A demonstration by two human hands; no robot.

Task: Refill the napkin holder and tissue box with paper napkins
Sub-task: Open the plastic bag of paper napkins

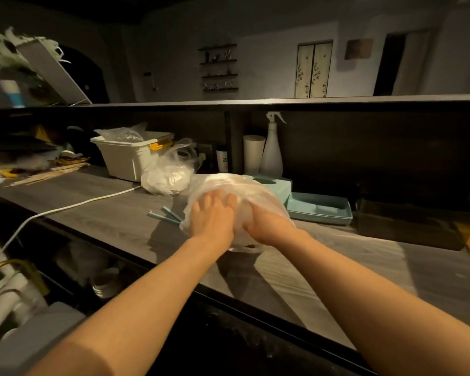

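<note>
We log one clear plastic bag (228, 185) under both hands, sitting on the grey wood-grain surface (114, 213) near its middle. The bag is crinkled, translucent and domed, with a white mass inside that reads as paper napkins, though single sheets cannot be told apart. The left hand (210, 217) lies on the near left face of the bag, fingers fairly straight and spread, pressing the plastic. The right hand (263, 226) is at the near right face; its fingertips sink into the folds, so we cannot tell whether its grip pinches the plastic or only pushes on it.

Just behind the bag, touching or nearly so, stands one pale teal tissue box (276, 184) with a round opening on top. Beside it to the right lies one shallow teal tray (320, 210). A second plastic bag (168, 175) with white contents rests to the left, against one cream bin (130, 158) that has a yellow latch.

Further count: one spray bottle (272, 150), one white cylinder (253, 153), one white cable (65, 208) running across the surface, and a few pale blue strips (164, 215) lying left of the held bag, partly hidden by it.
</note>
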